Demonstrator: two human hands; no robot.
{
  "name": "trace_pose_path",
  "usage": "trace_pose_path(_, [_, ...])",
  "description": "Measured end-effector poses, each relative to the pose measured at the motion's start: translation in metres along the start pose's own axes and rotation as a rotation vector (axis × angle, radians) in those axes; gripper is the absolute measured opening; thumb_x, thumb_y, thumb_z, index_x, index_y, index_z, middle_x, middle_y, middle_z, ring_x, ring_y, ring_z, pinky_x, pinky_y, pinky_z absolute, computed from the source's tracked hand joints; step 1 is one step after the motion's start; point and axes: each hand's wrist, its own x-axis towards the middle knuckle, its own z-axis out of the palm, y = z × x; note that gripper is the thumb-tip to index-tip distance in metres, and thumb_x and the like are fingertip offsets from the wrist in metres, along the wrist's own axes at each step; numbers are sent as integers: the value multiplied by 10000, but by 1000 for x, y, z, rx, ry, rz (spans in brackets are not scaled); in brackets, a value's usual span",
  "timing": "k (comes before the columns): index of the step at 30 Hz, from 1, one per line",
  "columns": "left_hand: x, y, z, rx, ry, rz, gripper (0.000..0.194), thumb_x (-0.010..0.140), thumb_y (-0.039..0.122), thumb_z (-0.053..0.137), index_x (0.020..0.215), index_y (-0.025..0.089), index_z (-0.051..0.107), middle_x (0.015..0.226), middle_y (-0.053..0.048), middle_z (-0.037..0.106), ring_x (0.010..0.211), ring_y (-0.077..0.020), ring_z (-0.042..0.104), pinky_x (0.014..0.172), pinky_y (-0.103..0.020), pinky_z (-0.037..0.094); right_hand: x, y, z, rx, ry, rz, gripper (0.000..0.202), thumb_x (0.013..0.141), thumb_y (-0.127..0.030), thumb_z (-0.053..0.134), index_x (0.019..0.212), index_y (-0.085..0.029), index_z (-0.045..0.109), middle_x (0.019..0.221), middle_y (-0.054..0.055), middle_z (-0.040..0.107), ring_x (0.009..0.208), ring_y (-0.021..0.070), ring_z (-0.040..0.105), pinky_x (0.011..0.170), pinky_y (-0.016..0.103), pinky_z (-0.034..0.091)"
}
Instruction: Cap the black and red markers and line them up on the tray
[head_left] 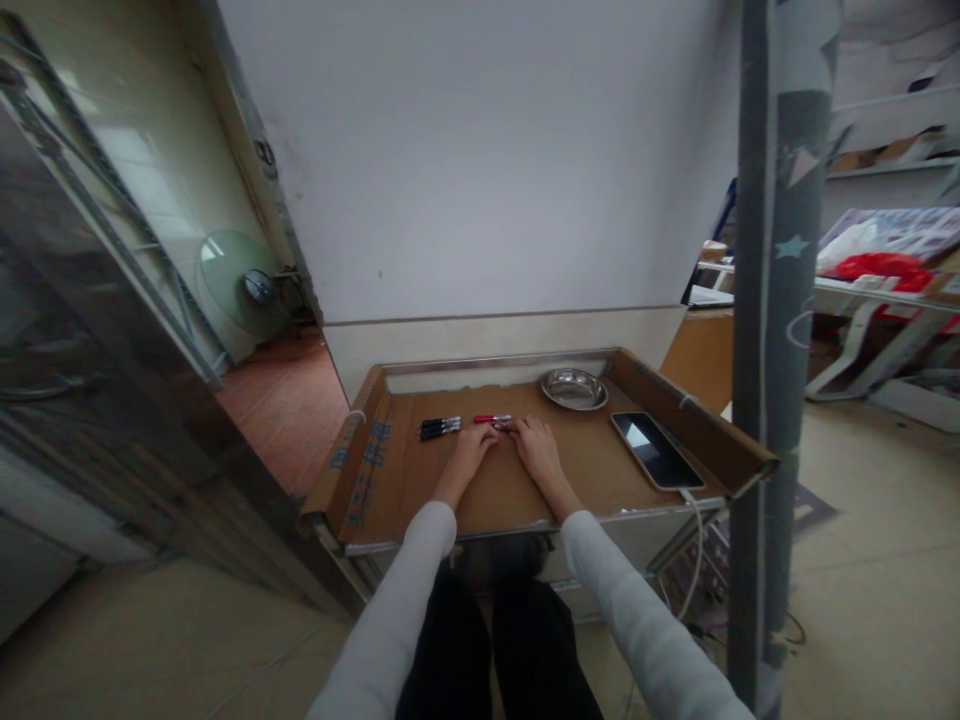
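My left hand [471,449] and my right hand [534,444] rest side by side on the cardboard-lined tray table [517,480]. Their fingertips meet at a red marker [491,419] lying just beyond them; the fingers touch or pinch its near end, and the exact grip is too small to make out. Two black markers [440,427] lie together just left of the red one, apart from my left hand.
A steel bowl [574,389] sits at the tray's far right. A tablet [656,450] with a cable lies on the right side. A grey pole [772,340] stands close on the right. An open doorway and a metal cabinet are to the left.
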Motion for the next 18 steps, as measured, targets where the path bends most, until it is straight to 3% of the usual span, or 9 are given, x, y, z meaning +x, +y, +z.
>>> trace_pose_path(7, [0,-7,7,227,84,47,91,810,100,544,776,178,576,897,-34,568,931,-183,539,879,-350,434,2,1,1,-26,-18,26,235,898,-212,429,1069,-222,591,1004,93,604,956,219,511,788,314,321])
trace_pose_path(18, [8,-3,9,442,145,32,82,831,94,516,816,172,538,882,-28,508,886,-176,499,846,-344,417,5,1,5,-60,-13,24,214,899,-238,446,1066,-193,572,1027,87,611,956,222,506,800,318,320])
